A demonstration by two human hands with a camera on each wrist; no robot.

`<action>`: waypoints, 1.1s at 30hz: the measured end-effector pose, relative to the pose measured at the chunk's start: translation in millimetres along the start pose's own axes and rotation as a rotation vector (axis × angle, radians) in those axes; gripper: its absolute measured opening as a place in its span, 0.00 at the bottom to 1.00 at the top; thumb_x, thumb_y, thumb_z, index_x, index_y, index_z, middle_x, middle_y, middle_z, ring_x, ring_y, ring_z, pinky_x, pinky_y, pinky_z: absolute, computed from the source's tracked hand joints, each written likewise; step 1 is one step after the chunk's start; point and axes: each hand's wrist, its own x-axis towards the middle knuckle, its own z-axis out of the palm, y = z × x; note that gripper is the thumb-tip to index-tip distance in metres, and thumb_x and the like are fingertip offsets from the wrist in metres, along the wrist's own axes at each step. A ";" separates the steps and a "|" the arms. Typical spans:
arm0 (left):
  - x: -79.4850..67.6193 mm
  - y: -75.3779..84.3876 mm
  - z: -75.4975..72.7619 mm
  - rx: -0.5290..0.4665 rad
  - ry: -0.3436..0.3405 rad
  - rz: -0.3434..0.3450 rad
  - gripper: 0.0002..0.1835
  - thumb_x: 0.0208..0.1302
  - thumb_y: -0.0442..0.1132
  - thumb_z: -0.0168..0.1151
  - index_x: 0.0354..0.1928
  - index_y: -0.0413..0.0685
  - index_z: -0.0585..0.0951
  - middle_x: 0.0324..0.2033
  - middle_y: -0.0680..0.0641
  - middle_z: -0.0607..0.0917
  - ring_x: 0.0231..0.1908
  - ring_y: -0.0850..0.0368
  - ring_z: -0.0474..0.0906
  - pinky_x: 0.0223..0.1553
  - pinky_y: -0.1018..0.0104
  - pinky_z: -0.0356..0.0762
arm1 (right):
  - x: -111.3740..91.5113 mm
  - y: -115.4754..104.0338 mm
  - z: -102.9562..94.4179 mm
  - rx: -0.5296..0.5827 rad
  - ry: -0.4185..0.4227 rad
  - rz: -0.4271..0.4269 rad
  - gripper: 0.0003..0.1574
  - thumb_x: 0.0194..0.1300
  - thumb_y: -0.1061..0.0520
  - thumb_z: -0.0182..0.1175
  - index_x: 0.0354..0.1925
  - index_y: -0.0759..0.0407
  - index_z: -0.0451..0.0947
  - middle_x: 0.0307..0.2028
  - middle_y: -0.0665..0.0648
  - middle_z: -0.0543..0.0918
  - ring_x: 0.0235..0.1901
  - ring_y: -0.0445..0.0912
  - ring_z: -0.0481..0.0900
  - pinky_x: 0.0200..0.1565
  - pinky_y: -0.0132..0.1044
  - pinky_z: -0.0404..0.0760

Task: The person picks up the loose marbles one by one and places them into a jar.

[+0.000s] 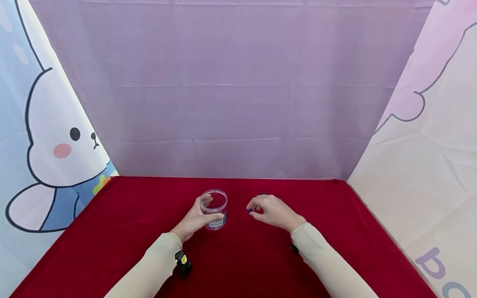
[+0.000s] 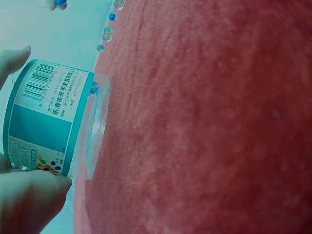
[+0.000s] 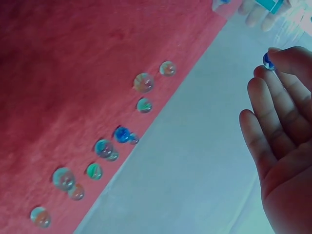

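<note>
My left hand grips a clear plastic jar, thumb on the near side and fingers round the back. The jar stands upright and lidless, and a printed label wraps it. Low inside it, a blue marble shows through the wall. To the right of the jar, my right hand pinches a blue glass marble between thumb and index fingertip, above the table. The other fingers of that hand extend loosely, seen from the palm side.
Several glass marbles lie scattered on the red cloth, among them a blue one, a green one and a clear one. A lilac curtain rises behind the table, with printed cloths on both sides.
</note>
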 end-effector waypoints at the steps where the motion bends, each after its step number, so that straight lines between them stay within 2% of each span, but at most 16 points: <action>1: -0.2 0.3 0.0 0.001 0.000 -0.002 0.54 0.52 0.50 0.80 0.74 0.52 0.54 0.72 0.44 0.62 0.72 0.41 0.56 0.65 0.40 0.64 | 1.3 -1.1 0.1 -0.006 0.003 0.001 0.14 0.64 0.56 0.70 0.48 0.56 0.84 0.41 0.46 0.83 0.39 0.45 0.82 0.42 0.31 0.82; 10: 0.3 0.5 -0.2 -0.002 0.001 -0.007 0.55 0.50 0.50 0.80 0.74 0.52 0.54 0.72 0.44 0.63 0.71 0.41 0.56 0.65 0.40 0.64 | 10.7 -8.8 1.2 -0.011 0.026 -0.020 0.14 0.66 0.54 0.69 0.49 0.54 0.84 0.42 0.48 0.84 0.40 0.46 0.83 0.41 0.30 0.81; 20: 2.4 -1.2 -0.4 -0.008 -0.004 -0.010 0.54 0.52 0.50 0.79 0.74 0.52 0.54 0.72 0.44 0.62 0.71 0.42 0.57 0.66 0.41 0.64 | 20.1 -14.5 4.9 -0.013 0.064 -0.049 0.13 0.65 0.53 0.70 0.48 0.50 0.84 0.42 0.45 0.83 0.39 0.37 0.79 0.42 0.30 0.81; 29: 3.6 -0.9 0.1 -0.010 -0.010 -0.014 0.55 0.50 0.51 0.80 0.73 0.52 0.54 0.73 0.42 0.61 0.71 0.42 0.56 0.65 0.41 0.65 | 30.5 -22.7 6.2 -0.001 0.063 -0.049 0.13 0.66 0.54 0.69 0.49 0.53 0.84 0.43 0.46 0.83 0.39 0.37 0.80 0.42 0.27 0.80; 33: 3.1 -0.6 0.4 -0.015 -0.012 -0.020 0.55 0.51 0.51 0.80 0.73 0.52 0.54 0.72 0.43 0.62 0.70 0.42 0.56 0.65 0.40 0.65 | 35.4 -26.3 6.7 0.010 0.074 -0.065 0.14 0.66 0.55 0.69 0.49 0.54 0.84 0.43 0.47 0.83 0.40 0.41 0.82 0.43 0.29 0.82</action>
